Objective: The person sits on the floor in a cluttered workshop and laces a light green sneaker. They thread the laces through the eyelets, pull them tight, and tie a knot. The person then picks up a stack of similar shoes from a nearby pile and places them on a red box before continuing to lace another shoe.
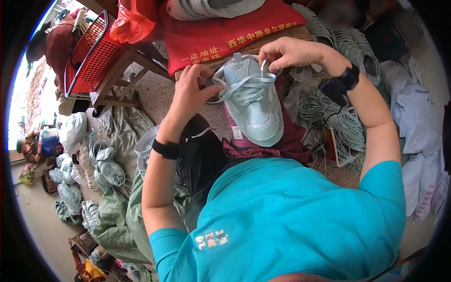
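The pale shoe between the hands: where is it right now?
In the head view, the shoe is slightly right of centre, above the middle, between the left hand and right hand, toe toward the teal shirt.

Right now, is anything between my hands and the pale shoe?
Nothing visible blocks the pale shoe: your left hand is close at its left side, and your right hand pinches a lace toward its right.
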A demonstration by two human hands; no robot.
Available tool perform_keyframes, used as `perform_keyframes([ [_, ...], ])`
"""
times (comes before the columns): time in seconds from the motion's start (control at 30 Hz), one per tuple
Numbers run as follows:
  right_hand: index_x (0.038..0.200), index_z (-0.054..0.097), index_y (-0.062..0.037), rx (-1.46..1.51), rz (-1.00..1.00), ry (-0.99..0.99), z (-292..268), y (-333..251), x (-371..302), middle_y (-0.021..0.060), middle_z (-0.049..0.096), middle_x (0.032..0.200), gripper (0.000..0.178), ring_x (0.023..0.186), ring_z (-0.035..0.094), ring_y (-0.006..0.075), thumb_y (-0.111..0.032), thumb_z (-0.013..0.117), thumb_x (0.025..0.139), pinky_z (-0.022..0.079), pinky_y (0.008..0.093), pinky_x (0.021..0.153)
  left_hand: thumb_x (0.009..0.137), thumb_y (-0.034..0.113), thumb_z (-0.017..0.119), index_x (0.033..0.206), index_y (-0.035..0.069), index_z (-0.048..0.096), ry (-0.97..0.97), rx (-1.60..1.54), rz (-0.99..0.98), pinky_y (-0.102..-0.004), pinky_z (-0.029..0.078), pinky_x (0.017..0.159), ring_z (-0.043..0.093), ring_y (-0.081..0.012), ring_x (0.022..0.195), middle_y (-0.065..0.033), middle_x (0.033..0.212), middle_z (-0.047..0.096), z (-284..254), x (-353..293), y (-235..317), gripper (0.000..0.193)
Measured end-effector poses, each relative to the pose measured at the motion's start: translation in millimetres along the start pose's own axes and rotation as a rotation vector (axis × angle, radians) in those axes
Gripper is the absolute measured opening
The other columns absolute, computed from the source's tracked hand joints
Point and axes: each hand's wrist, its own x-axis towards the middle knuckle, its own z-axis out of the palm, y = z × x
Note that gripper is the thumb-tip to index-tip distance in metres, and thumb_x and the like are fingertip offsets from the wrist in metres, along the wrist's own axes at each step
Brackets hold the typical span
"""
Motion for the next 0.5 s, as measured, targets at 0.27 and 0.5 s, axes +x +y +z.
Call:
perform_keyframes([
  [0.27, 0.088, 0.067, -0.0033, -0.130, 0.107, 0.009, -3, -15, 13, -0.0020, 0.059, 0.076, 0.026, 0.076, 0.054, 0.0095, -0.029, 0.070, 0.085, 0.044, 0.0267, 0.071, 0.085, 0.015, 0.071, 0.093, 0.005, 0.068, -0.145, 0.162, 0.224, -0.0298, 0.045, 0.077, 0.053, -0.0169, 0.085, -0.0039, 0.087, 0.054, -6, 11, -15, 0.012],
  [0.5, 0.088, 0.069, -0.0033, -0.011, 0.239, 0.176, 16, -7, 23, -0.0022, 0.062, 0.079, 0.024, 0.076, 0.053, 0.0082, -0.027, 0.070, 0.085, 0.041, 0.0247, 0.071, 0.083, 0.020, 0.066, 0.075, 0.000, 0.066, 0.103, -0.121, -0.259, -0.0371, 0.045, 0.077, 0.053, -0.0184, 0.084, -0.0063, 0.074, 0.054, 34, 8, 1, 0.021],
])
